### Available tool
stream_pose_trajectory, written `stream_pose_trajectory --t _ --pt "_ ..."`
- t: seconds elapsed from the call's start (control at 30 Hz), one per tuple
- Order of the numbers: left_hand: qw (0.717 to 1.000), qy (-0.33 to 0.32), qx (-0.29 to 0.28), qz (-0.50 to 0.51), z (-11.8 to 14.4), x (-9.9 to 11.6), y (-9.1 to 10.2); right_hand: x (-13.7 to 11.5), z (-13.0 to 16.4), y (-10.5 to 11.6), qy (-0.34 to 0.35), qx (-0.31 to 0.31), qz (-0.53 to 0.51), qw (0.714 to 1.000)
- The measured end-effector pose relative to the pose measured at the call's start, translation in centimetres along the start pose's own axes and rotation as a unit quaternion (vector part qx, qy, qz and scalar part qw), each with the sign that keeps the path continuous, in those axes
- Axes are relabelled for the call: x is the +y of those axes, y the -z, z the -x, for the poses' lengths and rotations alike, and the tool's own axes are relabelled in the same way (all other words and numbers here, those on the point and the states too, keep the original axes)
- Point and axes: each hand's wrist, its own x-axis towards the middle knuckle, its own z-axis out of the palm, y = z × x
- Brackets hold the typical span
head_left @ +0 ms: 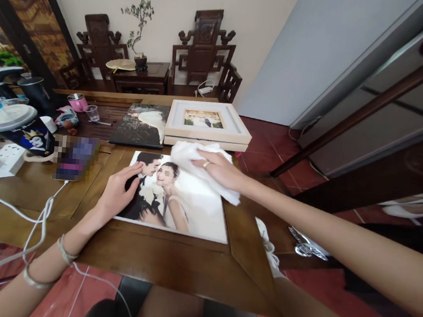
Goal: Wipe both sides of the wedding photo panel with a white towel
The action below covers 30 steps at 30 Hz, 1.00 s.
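A wedding photo panel [207, 212] lies flat on the wooden table, showing a couple in a dark suit and a white dress. My left hand [122, 187] rests on its left edge, fingers stretched out and apart from the thumb. At the panel's upper right corner, my right hand [216, 166] presses on a white cloth [185, 154], its fingers partly sunk in the folds. Part of the cloth hangs over the panel's right side. Behind the panel lie a dark photo album [133, 127] and a pale framed photo box [232, 126].
A phone [76, 159] with a white cable [45, 213] lies to the left. Near it stand a lidded cup [25, 127], a pink mug [77, 102] and a small clear cup [92, 113]. Carved chairs [205, 49] stand by the wall. The table edge [186, 279] is close to my lap.
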Motion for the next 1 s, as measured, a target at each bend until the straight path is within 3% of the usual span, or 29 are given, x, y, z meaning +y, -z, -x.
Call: stream_pose_trajectory --t 0.13,0.27,0.37,0.47,0.57,0.8,0.9,1.0 --pt "1.000 -0.007 0.004 -0.011 0.0 0.1 0.0 0.5 2.5 0.5 0.021 -0.017 0.086 0.996" --pt "1.000 0.001 0.005 -0.012 -0.1 0.2 0.0 -1.8 6.1 -1.3 0.117 -0.065 0.145 0.980" --pt "1.000 0.007 -0.001 -0.009 -0.1 0.1 0.1 -4.2 8.7 -2.8 0.202 -0.117 0.125 0.964" --pt "1.000 0.008 -0.014 -0.013 -0.2 0.0 0.0 -5.5 9.8 -3.4 0.242 -0.173 0.097 0.950" --pt "0.999 -0.002 -0.024 -0.021 -0.2 -0.2 -0.2 -4.9 8.7 -2.9 0.228 -0.172 0.091 0.954" --pt "1.000 -0.007 -0.023 -0.013 0.0 -0.3 -0.5 0.0 3.3 0.5 0.102 -0.068 0.178 0.976" --pt "1.000 0.003 -0.024 -0.004 0.0 -0.3 -0.5 0.7 3.7 0.7 0.104 -0.043 0.196 0.974" --pt "1.000 0.012 -0.028 0.002 0.1 -0.3 -0.6 -0.7 6.5 -0.9 0.140 -0.058 0.208 0.966"
